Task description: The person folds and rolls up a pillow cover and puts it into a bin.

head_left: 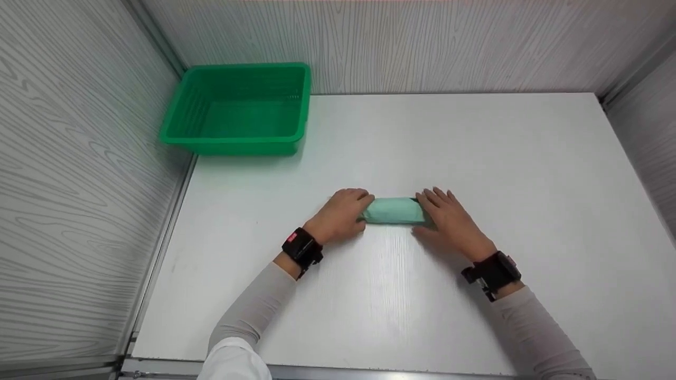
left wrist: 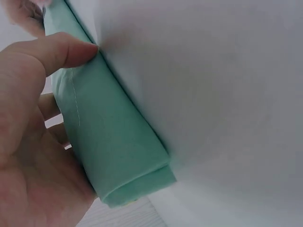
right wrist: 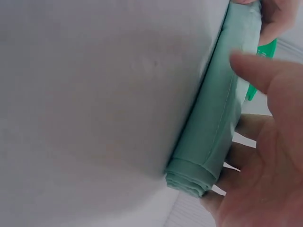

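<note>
Left hand (head_left: 340, 215) grips, right hand (head_left: 448, 219) presses flat (fingers straight) the folded green cloth (head_left: 393, 211).

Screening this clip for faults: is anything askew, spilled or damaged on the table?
Nothing stands out. The folded green cloth lies flat on the white table, left hand and right hand at its ends. The green basin sits upright in the far left corner.

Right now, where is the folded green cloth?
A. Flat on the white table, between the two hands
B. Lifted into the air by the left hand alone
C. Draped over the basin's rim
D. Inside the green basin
A: the folded green cloth lies on the white table, with the left hand at one end and the right hand at the other, well apart from the green basin.
</note>
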Motion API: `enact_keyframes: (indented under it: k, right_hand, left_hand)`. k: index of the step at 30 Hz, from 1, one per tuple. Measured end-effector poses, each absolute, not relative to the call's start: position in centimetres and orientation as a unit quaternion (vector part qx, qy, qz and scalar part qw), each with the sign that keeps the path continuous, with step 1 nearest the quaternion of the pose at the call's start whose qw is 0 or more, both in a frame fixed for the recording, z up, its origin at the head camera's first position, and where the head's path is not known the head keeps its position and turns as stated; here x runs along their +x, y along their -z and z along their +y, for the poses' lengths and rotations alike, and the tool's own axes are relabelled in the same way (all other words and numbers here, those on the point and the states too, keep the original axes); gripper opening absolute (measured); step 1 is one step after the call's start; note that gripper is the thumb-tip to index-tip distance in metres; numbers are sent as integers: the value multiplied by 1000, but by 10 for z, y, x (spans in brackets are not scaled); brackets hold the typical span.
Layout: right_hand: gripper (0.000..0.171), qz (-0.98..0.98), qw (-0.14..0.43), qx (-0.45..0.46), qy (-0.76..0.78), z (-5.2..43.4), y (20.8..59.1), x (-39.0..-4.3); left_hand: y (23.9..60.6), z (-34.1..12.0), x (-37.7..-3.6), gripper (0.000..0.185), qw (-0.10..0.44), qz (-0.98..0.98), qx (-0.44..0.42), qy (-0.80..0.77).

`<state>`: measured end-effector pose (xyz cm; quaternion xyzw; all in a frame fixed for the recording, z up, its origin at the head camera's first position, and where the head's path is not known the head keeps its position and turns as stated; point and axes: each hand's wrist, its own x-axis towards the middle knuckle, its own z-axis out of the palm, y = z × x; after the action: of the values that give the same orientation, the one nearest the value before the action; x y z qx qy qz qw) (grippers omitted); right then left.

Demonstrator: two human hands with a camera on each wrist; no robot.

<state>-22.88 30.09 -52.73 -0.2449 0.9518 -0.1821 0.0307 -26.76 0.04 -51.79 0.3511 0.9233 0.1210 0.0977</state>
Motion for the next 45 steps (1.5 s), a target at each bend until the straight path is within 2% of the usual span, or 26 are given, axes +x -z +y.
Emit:
enact_keyframes:
  k: [4,11,14,21,31,36,45]
  right_hand:
    - [76,950,54,-254,171,299,523,-232]
    - [71,949,46,-267,161,298,523,-230]
    - [66,951,38,-267,154,298,522,-231]
    - [50,955,-24,-272,117,295,521,-229]
    - [49,957,-38,-264,117,304,519,-221]
    - [43,953,-57,-276,114,300,519,-221]
    - [37,943,-85,-309,91,283,512,-225]
  left_hand:
    - [515,1,-265,63,91,930,348,-75]
    - [516,13,-243,54,-13,946,314,84]
    - [517,17,-241,51,-25,947,302,109]
    - [518,21,-254,39,-42,949,303,70]
    - [519,23,-264,18,-63,940,334,32]
    - [513,10,-268,17,-59,936,345,13]
    - [497,-17,-280,17,-111,921,373,4]
